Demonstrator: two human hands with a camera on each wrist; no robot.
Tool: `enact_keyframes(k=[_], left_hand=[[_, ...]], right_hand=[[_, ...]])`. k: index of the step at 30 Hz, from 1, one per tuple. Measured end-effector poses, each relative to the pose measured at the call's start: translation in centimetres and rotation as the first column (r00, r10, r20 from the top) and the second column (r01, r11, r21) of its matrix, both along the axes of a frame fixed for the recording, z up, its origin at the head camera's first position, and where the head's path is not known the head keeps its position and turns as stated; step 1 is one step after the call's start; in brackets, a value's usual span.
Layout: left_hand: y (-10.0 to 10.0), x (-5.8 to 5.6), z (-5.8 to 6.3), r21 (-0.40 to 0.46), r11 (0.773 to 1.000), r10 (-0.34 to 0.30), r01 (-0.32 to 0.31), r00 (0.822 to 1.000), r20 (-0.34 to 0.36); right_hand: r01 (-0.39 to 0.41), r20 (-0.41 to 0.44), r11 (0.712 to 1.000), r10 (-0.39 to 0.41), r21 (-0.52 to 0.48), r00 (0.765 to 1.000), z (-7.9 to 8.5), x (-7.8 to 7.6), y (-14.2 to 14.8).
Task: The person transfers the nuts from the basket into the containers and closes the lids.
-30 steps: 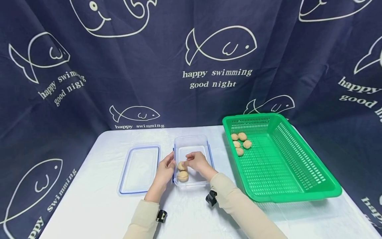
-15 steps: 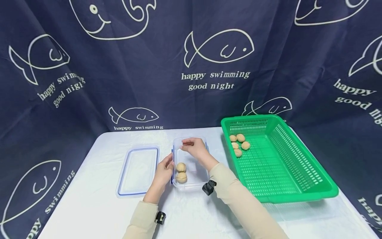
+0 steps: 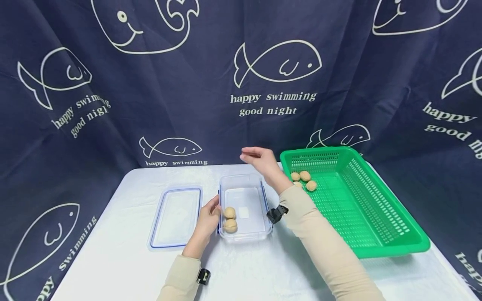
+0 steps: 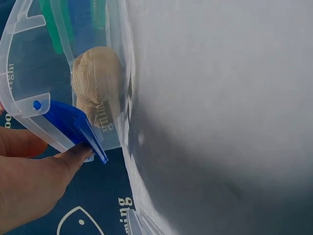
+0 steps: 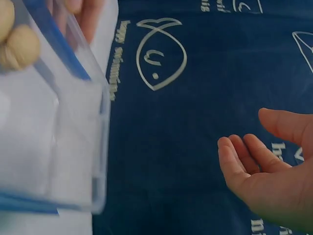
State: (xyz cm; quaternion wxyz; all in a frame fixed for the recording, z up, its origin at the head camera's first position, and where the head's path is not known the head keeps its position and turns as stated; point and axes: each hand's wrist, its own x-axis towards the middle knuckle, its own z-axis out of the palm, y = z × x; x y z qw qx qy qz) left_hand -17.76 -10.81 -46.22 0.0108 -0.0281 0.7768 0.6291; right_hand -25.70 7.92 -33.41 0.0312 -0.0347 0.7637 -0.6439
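Transparent plastic makes one container (image 3: 244,238), long axis towards the tabletop's (image 3: 116,246) far edge, holding two walnuts (image 3: 230,226), left hand (image 3: 206,218) touching it loosely, right hand (image 3: 265,164) unclenched.

"happy swimming" (image 3: 273,97), "good night" (image 3: 268,111) beneath, both in white, repeated across the navy cloth (image 3: 211,96)

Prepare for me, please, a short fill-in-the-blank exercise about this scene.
1. The clear box holds exactly ____ walnuts.
2. The basket is coloured ____.
3. The lid lies on the table to the ____ of the box.
4. The right grip holds ____.

Missing words: two; green; left; nothing.
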Motion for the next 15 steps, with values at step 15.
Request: enact_keyframes(k=[15], left_hand=[[0.1,0.1,0.0,-0.018,1.0,-0.001,0.001,1.0,-0.004]], right_hand=[[0.066,-0.078,0.998,-0.067,-0.021,0.995,2.1,-1.8,8.4]])
